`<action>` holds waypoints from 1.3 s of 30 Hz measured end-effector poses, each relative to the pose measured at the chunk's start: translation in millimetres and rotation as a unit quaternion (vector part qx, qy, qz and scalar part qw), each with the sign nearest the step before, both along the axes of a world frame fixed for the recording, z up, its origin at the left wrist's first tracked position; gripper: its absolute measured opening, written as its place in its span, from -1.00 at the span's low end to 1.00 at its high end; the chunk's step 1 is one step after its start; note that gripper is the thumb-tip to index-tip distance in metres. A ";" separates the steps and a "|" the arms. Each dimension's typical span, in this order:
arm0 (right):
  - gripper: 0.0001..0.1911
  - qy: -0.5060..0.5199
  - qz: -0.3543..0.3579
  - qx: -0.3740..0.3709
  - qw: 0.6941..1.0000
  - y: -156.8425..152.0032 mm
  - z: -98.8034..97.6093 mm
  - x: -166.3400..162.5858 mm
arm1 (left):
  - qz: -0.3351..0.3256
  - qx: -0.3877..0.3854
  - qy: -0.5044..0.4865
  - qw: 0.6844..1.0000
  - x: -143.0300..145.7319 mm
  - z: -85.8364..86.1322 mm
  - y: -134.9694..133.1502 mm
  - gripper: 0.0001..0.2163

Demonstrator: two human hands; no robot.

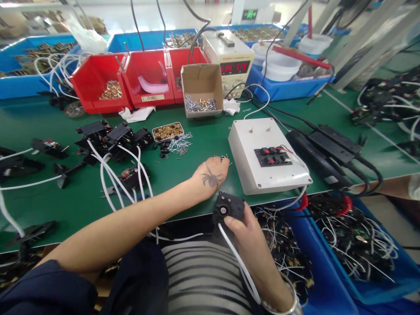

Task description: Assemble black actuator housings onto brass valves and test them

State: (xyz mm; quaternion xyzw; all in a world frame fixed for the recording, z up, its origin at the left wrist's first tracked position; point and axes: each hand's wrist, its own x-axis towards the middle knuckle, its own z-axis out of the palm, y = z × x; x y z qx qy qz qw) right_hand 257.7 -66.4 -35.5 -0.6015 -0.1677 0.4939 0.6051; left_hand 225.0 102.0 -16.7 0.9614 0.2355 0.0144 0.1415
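Note:
My right hand [244, 227] is closed around a black plastic housing [233, 205] with screws in its face and a round metal piece in the middle. From its lower end a white cable [241, 262] runs down past my wrist. My left hand [212, 175] rests palm down at the table beside the grey box, its fingers curled under. Small metal screws [224, 156] show just beyond its knuckles; the back of the hand hides whatever the fingertips hold.
A grey box [249, 175] with switches and terminals stands right of my left hand. Ahead are a small tray of brass parts [168, 131], loose pins [179, 143], a cardboard box [201, 109] and red bins [101, 105]. Black units with white cables [120, 135] lie left; blue crates [344, 288] sit lower right.

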 end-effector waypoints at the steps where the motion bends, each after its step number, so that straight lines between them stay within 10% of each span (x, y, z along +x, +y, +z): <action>1: -0.62 0.006 -0.005 -0.006 1.000 -0.4 1.9 0.4 | -0.001 0.000 -0.006 1.000 -6.2 0.0 -1.7 -0.82; 11: -0.59 -0.027 -0.006 0.006 1.000 2.9 2.7 4.1 | -0.027 -0.126 -0.281 0.951 -99.4 19.8 -54.8 -0.91; 24: -0.60 -0.038 -0.018 0.017 0.999 1.9 -7.3 2.9 | -0.102 0.033 -0.275 0.955 -102.2 7.8 -61.7 -0.83; 30: -0.56 0.007 -0.050 0.009 0.999 -1.6 -12.1 6.6 | 0.030 -0.030 -0.232 0.972 -71.7 10.3 -10.4 -0.96; 39: -0.59 0.021 -0.048 -0.003 0.999 -9.7 -11.6 12.3 | -0.041 0.013 0.029 0.999 3.1 12.8 15.1 -0.83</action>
